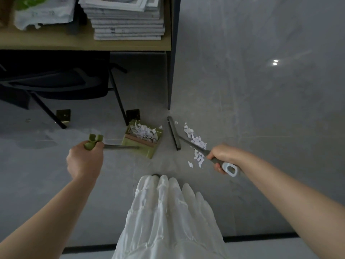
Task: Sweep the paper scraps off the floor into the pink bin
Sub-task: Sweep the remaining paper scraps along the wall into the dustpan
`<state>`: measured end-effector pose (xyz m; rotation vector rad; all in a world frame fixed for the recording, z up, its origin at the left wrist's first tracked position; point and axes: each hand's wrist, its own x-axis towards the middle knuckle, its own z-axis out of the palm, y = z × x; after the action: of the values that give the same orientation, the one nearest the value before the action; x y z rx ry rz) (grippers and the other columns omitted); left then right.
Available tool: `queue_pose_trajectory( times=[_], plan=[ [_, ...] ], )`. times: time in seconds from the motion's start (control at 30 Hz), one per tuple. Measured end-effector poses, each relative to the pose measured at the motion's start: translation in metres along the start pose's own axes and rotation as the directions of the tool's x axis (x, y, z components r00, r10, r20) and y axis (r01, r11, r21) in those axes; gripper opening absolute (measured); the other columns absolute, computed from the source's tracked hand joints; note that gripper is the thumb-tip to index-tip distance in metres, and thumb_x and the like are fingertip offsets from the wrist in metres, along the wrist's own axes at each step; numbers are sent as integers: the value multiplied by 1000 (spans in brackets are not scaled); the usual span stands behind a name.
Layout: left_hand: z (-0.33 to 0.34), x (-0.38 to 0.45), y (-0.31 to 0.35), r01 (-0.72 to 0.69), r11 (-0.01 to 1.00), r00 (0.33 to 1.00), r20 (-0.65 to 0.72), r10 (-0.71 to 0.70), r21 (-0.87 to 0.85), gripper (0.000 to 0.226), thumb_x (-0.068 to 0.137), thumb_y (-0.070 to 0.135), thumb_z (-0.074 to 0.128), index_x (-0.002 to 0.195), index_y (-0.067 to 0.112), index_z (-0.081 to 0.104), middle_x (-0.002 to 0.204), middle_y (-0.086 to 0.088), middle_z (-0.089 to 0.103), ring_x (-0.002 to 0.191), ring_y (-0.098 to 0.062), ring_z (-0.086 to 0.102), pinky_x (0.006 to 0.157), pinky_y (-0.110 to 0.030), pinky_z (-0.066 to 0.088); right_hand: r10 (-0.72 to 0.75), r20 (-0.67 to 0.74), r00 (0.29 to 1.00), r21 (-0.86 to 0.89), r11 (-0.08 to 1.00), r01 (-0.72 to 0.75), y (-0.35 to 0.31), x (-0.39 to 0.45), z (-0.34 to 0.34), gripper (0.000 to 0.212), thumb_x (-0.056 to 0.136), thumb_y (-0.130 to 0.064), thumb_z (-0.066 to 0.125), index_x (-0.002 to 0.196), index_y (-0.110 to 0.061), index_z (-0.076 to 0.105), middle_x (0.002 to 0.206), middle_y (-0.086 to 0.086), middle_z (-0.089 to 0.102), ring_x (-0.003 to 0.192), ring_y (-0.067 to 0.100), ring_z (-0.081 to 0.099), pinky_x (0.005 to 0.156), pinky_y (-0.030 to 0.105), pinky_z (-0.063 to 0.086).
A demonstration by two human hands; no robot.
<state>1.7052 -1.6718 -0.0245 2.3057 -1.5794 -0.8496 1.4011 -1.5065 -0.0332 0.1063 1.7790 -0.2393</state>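
Paper scraps [196, 144] strewn on floor [261, 128] just right of broom head [174, 132]; more heaped in green dustpan [142, 140] near shelf leg. Right hand [221, 157] fingers wrapped rnd broom handle; left hand [85, 159] gripping dustpan handle.

Your left hand [85, 161], at centre-left of the frame, is curled into a fist, forearm running in from the lower left corner. Your right hand [222, 158], at centre-right, is curled too, bare forearm stretching down to the right edge.
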Motion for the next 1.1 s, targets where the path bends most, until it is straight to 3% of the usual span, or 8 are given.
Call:
queue_pose_trajectory(
  times=[0.17,0.4,0.57,0.7,0.8,0.97,1.1],
  plan=[
    [-6,14,3,-49,998,998,27,48,46,25,87,32,63,68,17,57,66,-8,56,60,-26,50,64,-36,42,-17,34,999,-26,1000,18,-19,3,22,11,94,-4,48,86,-6,41,66,11,43,27,13,37,37,17,39],
    [-25,47,-3,-142,981,988,80,132,130,15,85,34,65,82,19,65,68,-8,58,64,-29,53,64,-36,44,-80,25,996,-178,980,83,-38,9,39,10,92,-1,45,84,-4,40,63,14,44,45,19,40,52,29,37],
    [-37,69,-9,-221,957,970,144,195,188,16,85,35,66,81,19,67,66,-9,59,65,-32,55,64,-38,49,16,10,1000,-8,1000,-16,-35,13,36,10,94,0,41,85,-4,40,62,9,39,33,12,34,37,17,38],
    [-40,80,-7,-281,938,950,199,241,204,19,87,34,66,80,17,68,64,-10,59,64,-34,56,64,-39,51,4,-66,998,-15,1000,-5,-25,15,36,21,94,-1,40,73,-1,41,41,6,44,44,18,37,49,29,34],
    [-40,85,-6,-321,922,935,225,273,217,18,87,34,67,79,17,68,62,-9,59,62,-32,56,61,-37,50,-8,-113,994,74,997,16,-20,9,33,18,94,3,42,76,0,43,33,4,42,39,17,38,42,25,35],
    [-39,91,-4,-353,911,917,270,293,212,16,86,36,69,77,23,67,61,-8,61,61,-32,58,62,-41,54,14,-106,994,162,987,3,-15,10,25,15,93,-2,45,78,1,44,43,9,46,41,18,39,43,24,34],
    [-38,95,-2,-392,895,896,310,319,211,14,85,38,69,80,26,68,62,-6,61,63,-33,59,63,-42,55,42,-8,999,386,922,-36,-20,21,26,17,98,-8,43,81,-4,41,60,8,39,25,13,34,32,15,34]
  ],
)
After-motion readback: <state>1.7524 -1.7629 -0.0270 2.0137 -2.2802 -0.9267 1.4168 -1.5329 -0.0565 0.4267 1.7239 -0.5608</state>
